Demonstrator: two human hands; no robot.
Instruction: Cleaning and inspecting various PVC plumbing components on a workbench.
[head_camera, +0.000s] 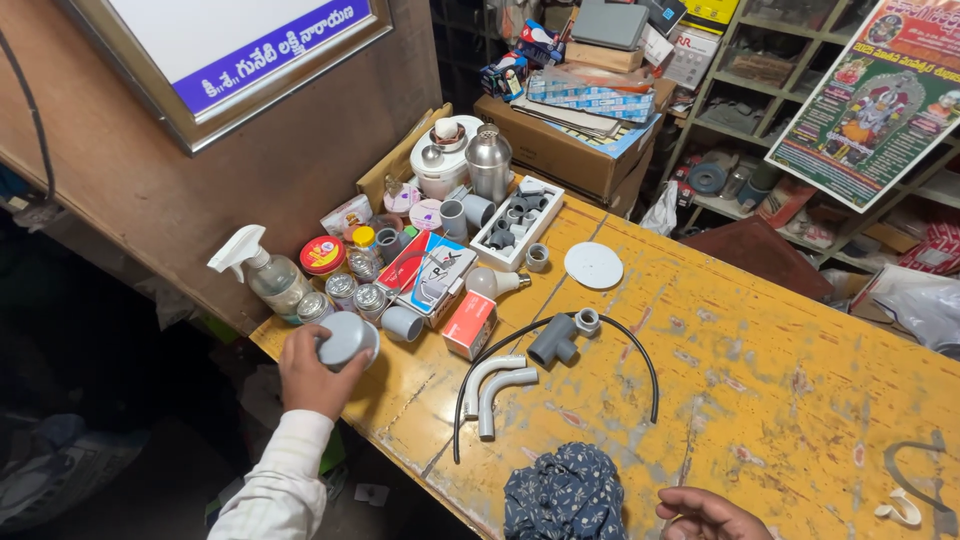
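A right hand (705, 513) rests with fingers loosely curled and empty beside a dark patterned cloth (565, 493) at the yellow bench (760, 400) edge, while the left hand (315, 368) grips a grey round cap (347, 338) before crowded tins (345, 292), a spray bottle (262, 273) and pipe bends (497, 382).

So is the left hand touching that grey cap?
Touching: the head view shows the left hand with its fingers wrapped around the grey cap.
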